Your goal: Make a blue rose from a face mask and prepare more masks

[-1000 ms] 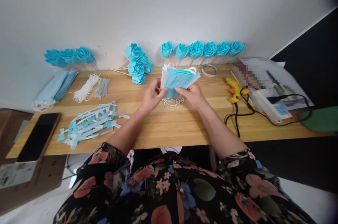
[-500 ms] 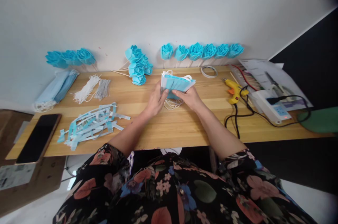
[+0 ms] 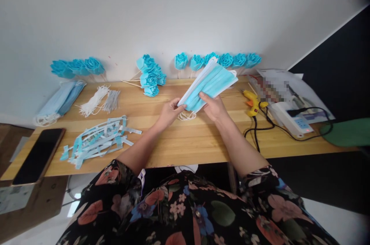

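A stack of blue face masks [image 3: 209, 84] is held above the middle of the wooden table [image 3: 179, 141], tilted up toward the right. My right hand [image 3: 214, 108] grips its lower edge, thumb on top. My left hand [image 3: 169, 112] pinches the stack's lower left corner. White ear loops [image 3: 186, 116] dangle from the stack onto the table between my hands.
Blue paper-like roses [image 3: 152, 75] lean along the wall, in a pile and in rows. Cut mask strips [image 3: 98, 141], white loops [image 3: 94, 100], more masks [image 3: 59, 100] and a phone [image 3: 37, 155] lie left. A yellow glue gun [image 3: 253, 102] and a power strip [image 3: 297, 119] sit right.
The mask stack has been lifted and turned from flat and level between my hands to slanting up to the right. Both hands kept hold of it.
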Available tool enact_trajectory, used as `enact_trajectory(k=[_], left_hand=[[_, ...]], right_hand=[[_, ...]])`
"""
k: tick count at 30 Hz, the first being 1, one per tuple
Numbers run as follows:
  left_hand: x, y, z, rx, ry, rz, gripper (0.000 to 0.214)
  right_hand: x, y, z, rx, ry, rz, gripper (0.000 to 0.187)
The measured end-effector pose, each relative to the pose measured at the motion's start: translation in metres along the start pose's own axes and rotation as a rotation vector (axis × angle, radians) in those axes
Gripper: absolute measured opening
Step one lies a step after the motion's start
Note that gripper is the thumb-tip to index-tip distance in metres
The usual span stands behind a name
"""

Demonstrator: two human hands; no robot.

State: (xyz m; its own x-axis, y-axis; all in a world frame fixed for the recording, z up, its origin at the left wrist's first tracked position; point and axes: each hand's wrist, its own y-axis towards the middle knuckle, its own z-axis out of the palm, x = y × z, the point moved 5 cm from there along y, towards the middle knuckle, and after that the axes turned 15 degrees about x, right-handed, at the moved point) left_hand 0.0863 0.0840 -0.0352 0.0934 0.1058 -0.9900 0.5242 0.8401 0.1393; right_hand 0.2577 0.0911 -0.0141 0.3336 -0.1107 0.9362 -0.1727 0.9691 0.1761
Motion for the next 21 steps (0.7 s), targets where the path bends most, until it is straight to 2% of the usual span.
enact_trajectory(k=[3,7,11,16,21], left_hand=[[-0.002,-0.002,0.003,0.032,-0.105,-0.025,0.045],[-0.007,-0.003,0.002,-0.007,-0.237,-0.005,0.045],[-0.005,-0.001,0.004,0.023,-0.405,-0.064,0.041],[-0.005,-0.002,0.001,0.007,-0.4,-0.099,0.042],[-0.003,-0.004,0.003,0.06,-0.323,-0.163,0.05]], right_hand=[[0.003,0.002,-0.004,-0.028,0.012,-0.015,0.055],[0.003,0.006,-0.015,-0.089,0.078,-0.043,0.055],[0.001,0.01,-0.028,-0.161,0.135,-0.058,0.055],[-0.002,0.013,-0.038,-0.185,0.126,-0.057,0.054],[-0.004,0.012,-0.031,-0.14,0.061,-0.039,0.051]])
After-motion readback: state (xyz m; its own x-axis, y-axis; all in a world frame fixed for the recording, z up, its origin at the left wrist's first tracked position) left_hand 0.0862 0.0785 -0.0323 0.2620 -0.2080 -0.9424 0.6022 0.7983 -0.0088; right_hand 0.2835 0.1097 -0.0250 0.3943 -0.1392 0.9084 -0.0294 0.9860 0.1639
